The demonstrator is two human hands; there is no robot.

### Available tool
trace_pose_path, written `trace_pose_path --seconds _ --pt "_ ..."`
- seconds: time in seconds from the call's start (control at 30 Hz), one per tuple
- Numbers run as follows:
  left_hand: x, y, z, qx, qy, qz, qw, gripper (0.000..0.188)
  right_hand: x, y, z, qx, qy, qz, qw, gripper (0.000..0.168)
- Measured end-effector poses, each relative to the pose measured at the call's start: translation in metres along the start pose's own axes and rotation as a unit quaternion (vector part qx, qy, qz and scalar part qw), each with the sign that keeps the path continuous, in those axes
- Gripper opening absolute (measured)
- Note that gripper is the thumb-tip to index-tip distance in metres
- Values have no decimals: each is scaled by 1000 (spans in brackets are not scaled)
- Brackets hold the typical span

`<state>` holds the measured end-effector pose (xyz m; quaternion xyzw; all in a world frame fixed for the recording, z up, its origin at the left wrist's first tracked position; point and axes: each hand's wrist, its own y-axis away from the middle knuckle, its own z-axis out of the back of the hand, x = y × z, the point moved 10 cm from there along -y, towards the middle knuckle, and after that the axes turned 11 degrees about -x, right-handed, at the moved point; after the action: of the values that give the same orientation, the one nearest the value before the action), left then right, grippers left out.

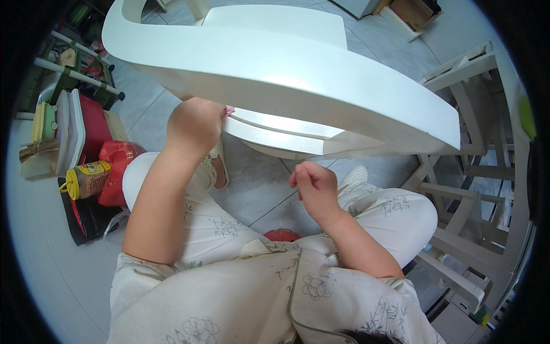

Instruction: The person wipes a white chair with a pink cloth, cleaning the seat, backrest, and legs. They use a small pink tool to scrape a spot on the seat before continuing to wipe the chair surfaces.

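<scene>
A white chair [275, 64] with a smooth, broad curved rail fills the space before me. My left hand [195, 122] is at the underside of that rail, fingers closed on a pink cloth [229, 112]. Only a small corner of the cloth shows past the knuckles; the fingertips are hidden. Below the rail, curved white slats [275, 131] of the chair are visible just right of the cloth. My right hand [316, 189] hangs above the floor between my knees, apart from the chair. Its fingers are curled in and I see nothing in them.
Several white chair frames [464, 189] crowd the right side. At left stand a yellow-lidded jar [88, 178], a red bag [118, 172], folders [88, 129] and a wheeled rack [77, 73]. An open cardboard box [412, 15] lies at the far right. Grey tiles [262, 193] cover the floor.
</scene>
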<state>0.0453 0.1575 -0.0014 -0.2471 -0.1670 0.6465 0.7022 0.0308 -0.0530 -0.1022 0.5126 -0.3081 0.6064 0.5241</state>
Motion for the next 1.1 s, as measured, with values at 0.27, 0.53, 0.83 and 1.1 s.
trace_pose_path --seconds 0.27,0.53,0.83,1.1 --pt "-70 6 -20 37 126 -10 991 11 1 1 -2 11 -1 -2 1000 28" --pt "-123 6 -41 26 284 -31 958 18 -7 4 -6 6 17 0 1000 25" --pt "-52 28 -23 26 157 64 985 17 4 4 -3 16 14 11 1000 28" --pt "23 35 10 -21 -59 126 990 15 4 9 -9 31 22 6 999 28"
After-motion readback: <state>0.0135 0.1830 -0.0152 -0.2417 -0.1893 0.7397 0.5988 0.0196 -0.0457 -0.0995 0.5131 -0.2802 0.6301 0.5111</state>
